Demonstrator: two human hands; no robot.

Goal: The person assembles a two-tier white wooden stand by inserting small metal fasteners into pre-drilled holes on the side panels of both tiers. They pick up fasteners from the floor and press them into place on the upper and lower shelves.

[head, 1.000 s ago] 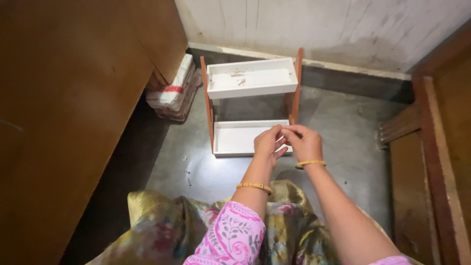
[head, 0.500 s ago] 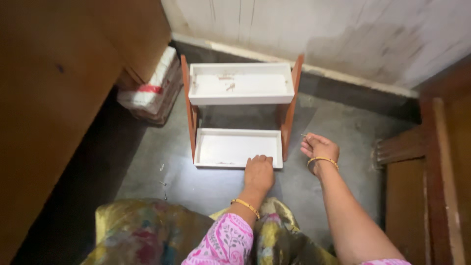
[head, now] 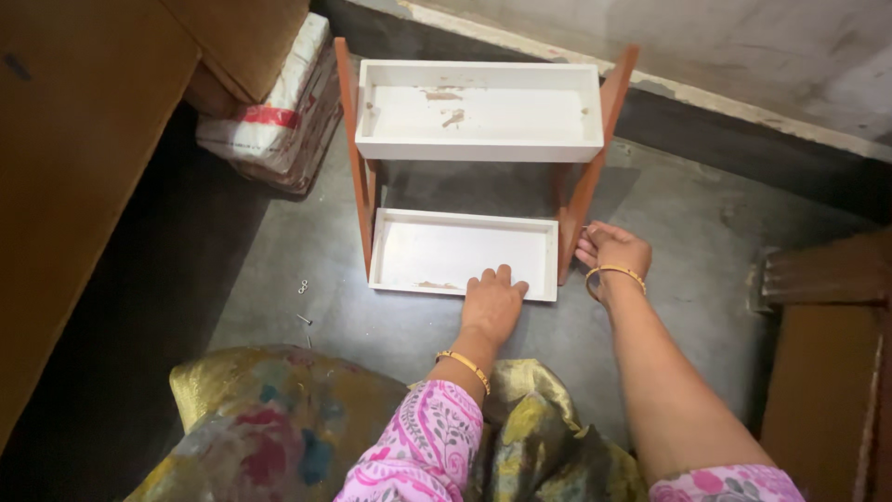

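At the bottom of the frame lie the person's lap and a crumpled gold cloth [head: 279, 418] with coloured patches, with pink patterned sleeves to either side. Just beyond, the left hand [head: 492, 302] lies flat, fingers together and pressed down on the front rim of the lower tray [head: 446, 251] of a small two-tier shelf [head: 358, 158] that stands on the grey floor [head: 650, 335]. The hand grips nothing; it rests on the rim near its right half.

The right hand [head: 611, 251] is a little further up and to the right, beside the foot of the shelf's right orange side rail [head: 590, 186]. Its fingers curl inward toward the rail — whether they pinch something small I cannot tell.

Both trays run with their long axis left to right across the frame, so the shelf lies straight ahead of the left hand and to the left of the right hand. The right hand is the nearer one to the right rail, the left hand to the lower tray.

A few small screws [head: 303, 288] lie on the floor left of the shelf, well apart from either hand. There is open floor to the right of the shelf; on the left, a wrapped bundle [head: 274, 116] sits near the left rail beside a brown cupboard [head: 84, 167]. The upper tray [head: 478, 112] stands further back, close to the wall — little room behind.
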